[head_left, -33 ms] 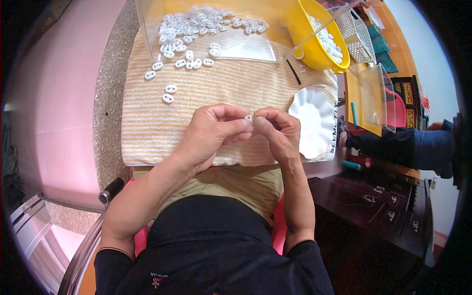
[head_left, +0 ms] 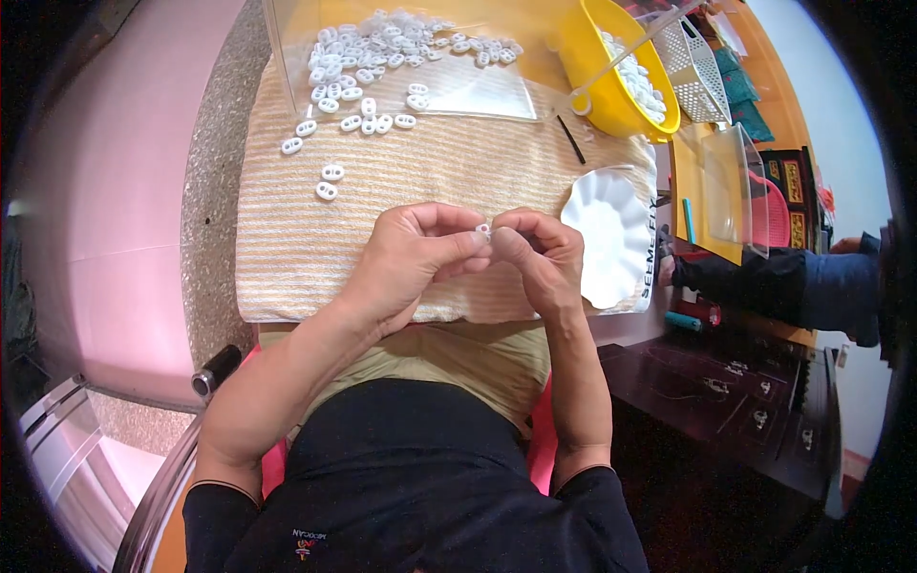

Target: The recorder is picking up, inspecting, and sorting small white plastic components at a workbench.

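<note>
My left hand (head_left: 411, 253) pinches a small white two-holed plastic piece (head_left: 484, 230) between thumb and fingertips, above the front of a striped towel (head_left: 439, 172). Close against its right side is my right hand (head_left: 546, 250), thumb and forefinger pressed together. Whatever lies between those right fingertips is hidden. Similar white oval pieces with two holes lie loose on the towel, among them a pair (head_left: 330, 181) beyond my left hand. Farther back they gather into a heap (head_left: 382, 43). A white scallop-edged plate (head_left: 607, 234) sits just right of my right hand.
A yellow basin (head_left: 583, 57) holding white pieces stands at the back right, near a thin black stick (head_left: 570, 139). A clear plastic panel (head_left: 478, 100) spans the far side. Right of the towel are a white perforated basket (head_left: 695, 72) and another person's leg (head_left: 755, 286).
</note>
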`<control>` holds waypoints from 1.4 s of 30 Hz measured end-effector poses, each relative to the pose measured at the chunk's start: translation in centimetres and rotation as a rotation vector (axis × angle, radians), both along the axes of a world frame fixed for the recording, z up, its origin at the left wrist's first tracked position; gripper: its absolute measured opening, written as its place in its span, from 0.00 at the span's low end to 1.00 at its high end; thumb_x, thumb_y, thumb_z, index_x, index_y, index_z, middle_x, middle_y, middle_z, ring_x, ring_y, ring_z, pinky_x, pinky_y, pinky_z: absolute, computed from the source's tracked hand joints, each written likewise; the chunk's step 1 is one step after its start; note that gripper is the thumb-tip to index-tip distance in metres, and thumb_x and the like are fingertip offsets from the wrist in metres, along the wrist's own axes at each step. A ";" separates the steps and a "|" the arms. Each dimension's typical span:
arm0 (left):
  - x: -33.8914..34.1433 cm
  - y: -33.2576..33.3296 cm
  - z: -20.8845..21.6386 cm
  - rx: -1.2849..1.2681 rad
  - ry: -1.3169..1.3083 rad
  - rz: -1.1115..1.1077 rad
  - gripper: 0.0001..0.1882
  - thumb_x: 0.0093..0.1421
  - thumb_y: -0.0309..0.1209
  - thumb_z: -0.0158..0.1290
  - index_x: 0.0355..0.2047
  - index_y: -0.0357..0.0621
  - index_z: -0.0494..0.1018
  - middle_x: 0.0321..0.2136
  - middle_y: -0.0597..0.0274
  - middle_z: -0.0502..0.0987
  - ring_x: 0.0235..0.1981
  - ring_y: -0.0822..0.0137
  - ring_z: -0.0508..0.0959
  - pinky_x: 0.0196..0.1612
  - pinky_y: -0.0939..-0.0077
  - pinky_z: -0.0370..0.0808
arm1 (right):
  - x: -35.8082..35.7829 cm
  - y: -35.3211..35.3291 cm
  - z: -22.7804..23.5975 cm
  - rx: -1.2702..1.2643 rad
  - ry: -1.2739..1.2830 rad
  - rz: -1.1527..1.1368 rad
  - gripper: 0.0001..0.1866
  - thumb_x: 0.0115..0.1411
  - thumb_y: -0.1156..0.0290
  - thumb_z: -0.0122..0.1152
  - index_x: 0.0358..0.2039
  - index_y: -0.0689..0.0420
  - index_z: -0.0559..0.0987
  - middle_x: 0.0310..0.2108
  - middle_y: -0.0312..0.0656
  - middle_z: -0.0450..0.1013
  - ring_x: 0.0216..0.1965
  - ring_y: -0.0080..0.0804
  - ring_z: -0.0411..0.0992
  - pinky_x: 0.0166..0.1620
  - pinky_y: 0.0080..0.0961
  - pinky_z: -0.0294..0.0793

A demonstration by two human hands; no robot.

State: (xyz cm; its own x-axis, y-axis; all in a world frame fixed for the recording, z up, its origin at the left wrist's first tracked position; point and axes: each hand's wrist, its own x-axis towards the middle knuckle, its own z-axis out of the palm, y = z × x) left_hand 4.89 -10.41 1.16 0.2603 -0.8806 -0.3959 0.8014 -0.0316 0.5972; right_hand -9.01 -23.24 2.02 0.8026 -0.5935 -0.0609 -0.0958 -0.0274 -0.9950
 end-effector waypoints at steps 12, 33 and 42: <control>-0.1 0.1 -0.1 -0.011 0.027 0.010 0.08 0.57 0.20 0.57 0.39 0.33 0.74 0.33 0.56 0.79 0.32 0.69 0.81 0.39 0.78 0.81 | 0.0 0.3 0.1 0.008 0.007 0.003 0.05 0.58 0.76 0.63 0.35 0.64 0.79 0.33 0.34 0.77 0.34 0.18 0.72 0.40 0.15 0.71; 0.0 0.2 0.3 -0.025 0.019 -0.022 0.09 0.57 0.21 0.57 0.39 0.33 0.74 0.33 0.56 0.79 0.32 0.69 0.80 0.39 0.79 0.80 | -0.5 0.3 -0.4 0.102 -0.032 -0.012 0.06 0.59 0.76 0.61 0.35 0.65 0.79 0.34 0.38 0.77 0.35 0.21 0.72 0.40 0.17 0.72; -0.1 0.1 0.4 -0.024 0.013 -0.028 0.08 0.57 0.20 0.57 0.38 0.33 0.74 0.32 0.56 0.79 0.32 0.69 0.80 0.38 0.78 0.80 | -0.3 0.6 0.4 0.206 -0.057 -0.016 0.07 0.59 0.75 0.63 0.35 0.65 0.79 0.35 0.39 0.77 0.35 0.21 0.73 0.40 0.18 0.73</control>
State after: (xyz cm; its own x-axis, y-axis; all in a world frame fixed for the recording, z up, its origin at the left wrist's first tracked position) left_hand 4.80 -10.30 1.52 0.2301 -0.8970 -0.3775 0.8080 -0.0402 0.5878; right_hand -9.26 -22.63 2.44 0.7990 -0.5854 -0.1373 -0.0383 0.1783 -0.9832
